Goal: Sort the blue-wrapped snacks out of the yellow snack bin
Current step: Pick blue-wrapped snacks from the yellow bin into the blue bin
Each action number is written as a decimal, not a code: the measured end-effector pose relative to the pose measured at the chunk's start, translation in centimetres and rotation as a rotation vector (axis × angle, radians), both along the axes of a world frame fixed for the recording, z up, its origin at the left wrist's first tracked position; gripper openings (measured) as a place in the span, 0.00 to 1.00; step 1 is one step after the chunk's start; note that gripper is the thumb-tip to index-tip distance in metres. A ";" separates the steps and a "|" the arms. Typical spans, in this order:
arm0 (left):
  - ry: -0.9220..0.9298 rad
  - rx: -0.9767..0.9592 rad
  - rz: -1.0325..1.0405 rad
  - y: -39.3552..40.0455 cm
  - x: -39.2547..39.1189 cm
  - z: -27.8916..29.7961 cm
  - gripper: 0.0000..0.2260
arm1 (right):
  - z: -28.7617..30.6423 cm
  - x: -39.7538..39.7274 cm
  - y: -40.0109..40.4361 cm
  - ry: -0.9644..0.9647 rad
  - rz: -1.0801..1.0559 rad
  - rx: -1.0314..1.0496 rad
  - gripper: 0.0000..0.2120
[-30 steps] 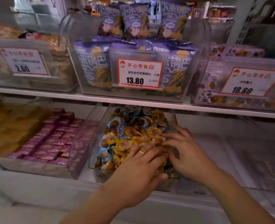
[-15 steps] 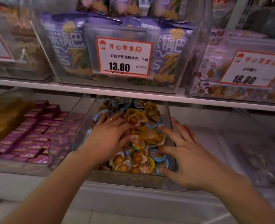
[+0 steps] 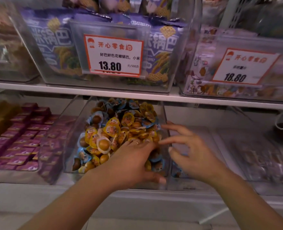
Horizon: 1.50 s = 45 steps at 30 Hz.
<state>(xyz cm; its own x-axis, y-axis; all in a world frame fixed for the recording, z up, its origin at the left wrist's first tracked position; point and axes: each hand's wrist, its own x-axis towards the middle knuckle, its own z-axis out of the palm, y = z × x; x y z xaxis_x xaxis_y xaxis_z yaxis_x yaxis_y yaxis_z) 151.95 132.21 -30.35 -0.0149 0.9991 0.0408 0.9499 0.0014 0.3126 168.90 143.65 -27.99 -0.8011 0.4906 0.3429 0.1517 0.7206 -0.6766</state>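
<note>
A clear plastic bin [image 3: 74,130] on the lower shelf holds a heap of small round snacks in yellow wrappers [image 3: 111,128] and blue wrappers [image 3: 95,117], mixed together. My left hand [image 3: 134,161] lies palm down on the front right of the heap, fingers spread into the snacks, a ring on one finger. Whether it holds one is hidden. My right hand [image 3: 189,150] hovers over the bin's right wall and the neighbouring clear bin [image 3: 218,146], fingers spread and loosely bent, holding nothing. A few blue-wrapped snacks [image 3: 177,171] lie low in that neighbouring bin.
A bin of purple-wrapped bars [image 3: 21,140] stands to the left. The white shelf edge [image 3: 137,95] runs just above the snack bin, carrying bins of purple bags [image 3: 54,47] with price tags [image 3: 113,55]. More clear bins lie to the right.
My left hand slid from the left of the heap to its front right. My right hand shifted right, over the neighbouring bin. The camera moved closer.
</note>
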 end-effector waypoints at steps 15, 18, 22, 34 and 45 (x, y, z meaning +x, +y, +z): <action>0.062 0.032 -0.137 -0.2 0.8 -0.5 0.26 | -1.2 -0.2 0.8 0.350 -0.227 0.066 0.10; -0.259 0.103 -0.104 -0.7 -0.1 -0.6 0.18 | -0.6 -1.2 0.7 0.334 -0.220 0.050 0.09; -0.611 0.313 0.069 -1.1 -0.5 -0.7 0.14 | 0.3 -2.9 0.9 0.111 -0.185 0.126 0.12; -1.570 0.672 0.766 -3.0 -5.4 2.0 0.21 | 0.9 -11.6 3.9 -0.768 -0.169 0.693 0.15; -1.651 0.472 0.796 -4.8 -7.2 1.2 0.26 | 1.4 -13.1 3.4 -0.589 -0.185 0.365 0.26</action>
